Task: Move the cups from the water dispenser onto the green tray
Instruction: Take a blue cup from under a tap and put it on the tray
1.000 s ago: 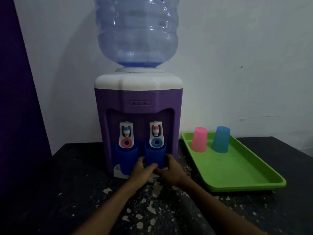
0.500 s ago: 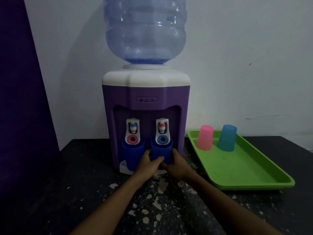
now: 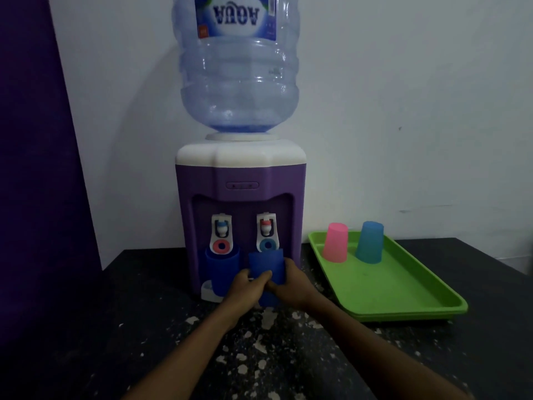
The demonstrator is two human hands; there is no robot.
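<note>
A purple water dispenser (image 3: 240, 180) with a white top stands at the back of the dark table. A dark blue cup (image 3: 220, 268) sits under its left tap. A second dark blue cup (image 3: 266, 265) is just below the right tap, held between both hands. My left hand (image 3: 245, 290) wraps its left side and my right hand (image 3: 291, 287) its right side. The green tray (image 3: 386, 287) lies to the right of the dispenser. On its far end stand a pink cup (image 3: 335, 242) and a light blue cup (image 3: 370, 242), both upside down.
A large clear water bottle (image 3: 239, 67) sits upside down on the dispenser. A white wall runs behind and a purple panel (image 3: 37, 140) stands at the left. The black tabletop (image 3: 144, 327) is flecked with white spots.
Both hands stay closed around the right dark blue cup, which now sits a little forward of the right tap and tilted. The view has shifted, showing more of the bottle.
</note>
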